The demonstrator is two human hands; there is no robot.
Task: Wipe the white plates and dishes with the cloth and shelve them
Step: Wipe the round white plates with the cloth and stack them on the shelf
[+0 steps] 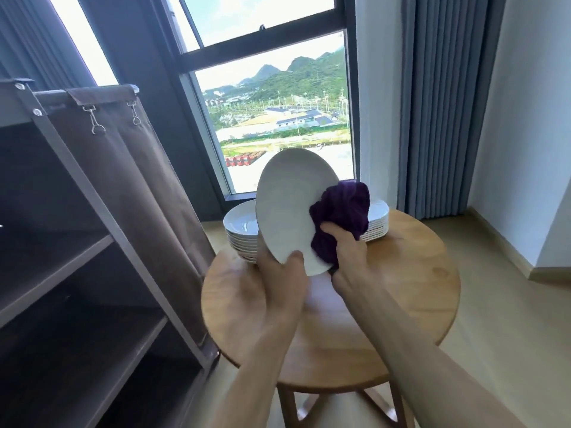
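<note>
White oval ceramic plate [287, 208] held tilted on edge above the round wooden side table [411, 291] — left hand [278, 291] grips its lower rim, thumb on the face. Right hand [349, 251] clutches a bunched dark purple cloth [343, 211], pressed on the plate's right side. Behind the plate, two stacks on the table's far edge: white bowls [241, 230] at left, white flat plates [375, 223] at right, partly hidden by the cloth. Brown fabric-sided shelf unit [92, 242] stands just left of the table — shelves open. Window [272, 112] and blue-grey curtain [445, 103] behind.
</note>
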